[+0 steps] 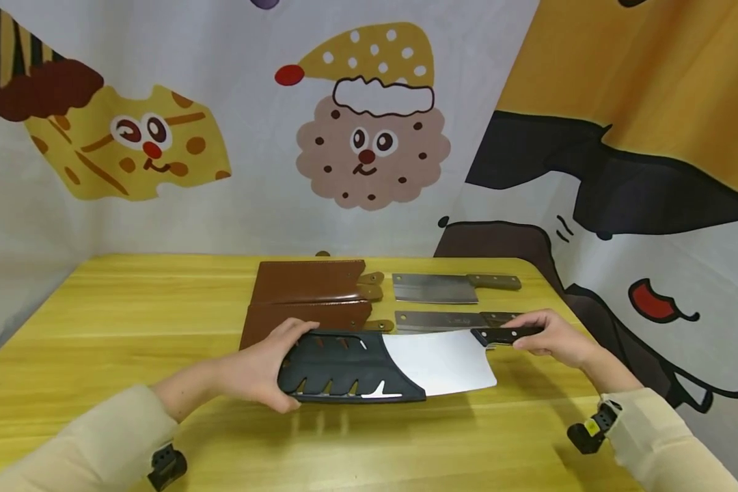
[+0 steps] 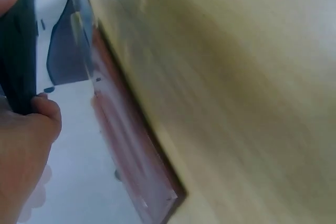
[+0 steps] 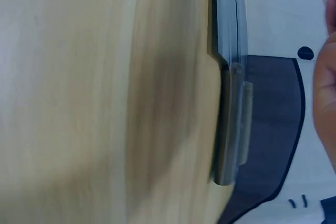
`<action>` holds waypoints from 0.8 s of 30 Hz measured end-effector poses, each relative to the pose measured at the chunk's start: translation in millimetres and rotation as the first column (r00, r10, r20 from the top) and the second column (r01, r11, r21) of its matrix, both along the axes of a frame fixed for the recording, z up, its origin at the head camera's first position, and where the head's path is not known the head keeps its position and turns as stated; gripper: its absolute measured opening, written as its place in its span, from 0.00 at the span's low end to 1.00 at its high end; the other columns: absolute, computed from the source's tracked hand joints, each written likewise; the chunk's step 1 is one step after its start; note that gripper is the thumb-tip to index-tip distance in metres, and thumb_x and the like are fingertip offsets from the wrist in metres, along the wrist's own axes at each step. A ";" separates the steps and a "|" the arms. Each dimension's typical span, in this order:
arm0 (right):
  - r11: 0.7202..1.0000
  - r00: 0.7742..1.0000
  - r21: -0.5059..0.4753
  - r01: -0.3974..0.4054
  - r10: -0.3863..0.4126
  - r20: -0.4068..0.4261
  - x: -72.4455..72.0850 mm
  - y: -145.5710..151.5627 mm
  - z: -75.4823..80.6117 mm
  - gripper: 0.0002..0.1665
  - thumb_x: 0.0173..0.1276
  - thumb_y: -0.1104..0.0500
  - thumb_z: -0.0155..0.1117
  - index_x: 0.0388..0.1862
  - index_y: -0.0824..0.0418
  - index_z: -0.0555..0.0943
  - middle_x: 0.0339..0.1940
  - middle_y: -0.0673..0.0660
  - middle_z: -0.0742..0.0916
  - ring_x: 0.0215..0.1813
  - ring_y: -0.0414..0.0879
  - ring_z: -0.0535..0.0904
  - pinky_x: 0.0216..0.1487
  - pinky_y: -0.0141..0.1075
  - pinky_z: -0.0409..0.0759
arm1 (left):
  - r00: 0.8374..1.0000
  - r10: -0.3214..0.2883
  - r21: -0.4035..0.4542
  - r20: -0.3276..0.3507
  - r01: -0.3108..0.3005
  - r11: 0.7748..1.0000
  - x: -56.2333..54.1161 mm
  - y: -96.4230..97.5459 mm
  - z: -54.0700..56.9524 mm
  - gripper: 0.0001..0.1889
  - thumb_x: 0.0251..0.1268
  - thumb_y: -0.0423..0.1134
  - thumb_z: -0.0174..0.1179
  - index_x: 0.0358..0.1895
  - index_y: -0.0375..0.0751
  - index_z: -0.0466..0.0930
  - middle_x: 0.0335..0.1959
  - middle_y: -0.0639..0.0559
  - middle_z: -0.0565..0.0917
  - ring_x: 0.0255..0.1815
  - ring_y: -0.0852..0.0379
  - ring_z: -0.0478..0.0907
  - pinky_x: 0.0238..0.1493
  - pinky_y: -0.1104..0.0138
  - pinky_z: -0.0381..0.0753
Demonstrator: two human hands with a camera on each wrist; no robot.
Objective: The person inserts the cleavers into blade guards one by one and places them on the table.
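Note:
My left hand [image 1: 260, 372] grips the closed end of a black slotted knife sheath [image 1: 338, 365], thumb at its lower edge and fingers over the top. A cleaver [image 1: 445, 362] with a broad, bright blade sits partly inside that sheath; the rest of its blade shows at the right. Its black riveted handle [image 1: 506, 335] is pinched between the fingers and thumb of my right hand [image 1: 556, 338]. Both hands hold the pair above the table. In the left wrist view the sheath [image 2: 18, 51] appears edge-on, between thumb and fingers.
Behind the sheath lie two brown leather sheaths [image 1: 307, 281] with snap straps. To their right rest a wooden-handled cleaver [image 1: 433, 288] and a second knife [image 1: 439, 320], partly covered by the held blade. A printed curtain [image 1: 252, 225] hangs at the yellow wooden table's [image 1: 129, 301] back edge.

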State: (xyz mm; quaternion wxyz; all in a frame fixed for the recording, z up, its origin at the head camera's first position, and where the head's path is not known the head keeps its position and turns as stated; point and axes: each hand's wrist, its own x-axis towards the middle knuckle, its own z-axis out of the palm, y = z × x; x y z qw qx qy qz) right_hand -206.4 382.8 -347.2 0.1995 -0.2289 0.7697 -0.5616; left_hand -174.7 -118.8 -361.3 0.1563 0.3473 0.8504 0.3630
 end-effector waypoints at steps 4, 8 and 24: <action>0.999 1.000 0.040 -0.017 0.017 -0.008 2.8 -0.1 -0.1 0.26 0.63 0.73 0.56 0.46 0.43 0.84 0.12 0.47 0.60 0.13 0.51 0.45 0.13 0.44 0.46 | 0.999 -0.031 -0.012 -0.037 0.031 0.999 7.5 -3.5 -11.1 0.57 0.39 0.48 0.72 0.73 0.39 0.45 0.63 0.43 0.57 0.58 0.47 0.61 0.50 0.61 0.72; 0.998 0.998 -0.001 -0.064 0.064 -0.016 0.8 2.2 2.4 0.27 0.63 0.74 0.54 0.48 0.45 0.84 0.13 0.56 0.56 0.13 0.50 0.45 0.12 0.43 0.46 | 0.994 -0.051 -0.001 -0.097 0.051 0.999 11.8 -10.6 -16.5 0.63 0.38 0.54 0.74 0.74 0.41 0.39 0.66 0.40 0.55 0.63 0.46 0.60 0.56 0.52 0.70; 0.999 1.000 -0.037 0.007 -0.006 0.026 3.1 2.9 -6.2 0.25 0.63 0.74 0.55 0.45 0.44 0.85 0.19 0.37 0.75 0.15 0.49 0.46 0.16 0.44 0.46 | 0.984 0.073 0.122 -0.161 -0.053 0.991 7.0 -3.1 -21.8 0.50 0.36 0.48 0.74 0.66 0.43 0.55 0.56 0.54 0.64 0.51 0.58 0.67 0.48 0.64 0.75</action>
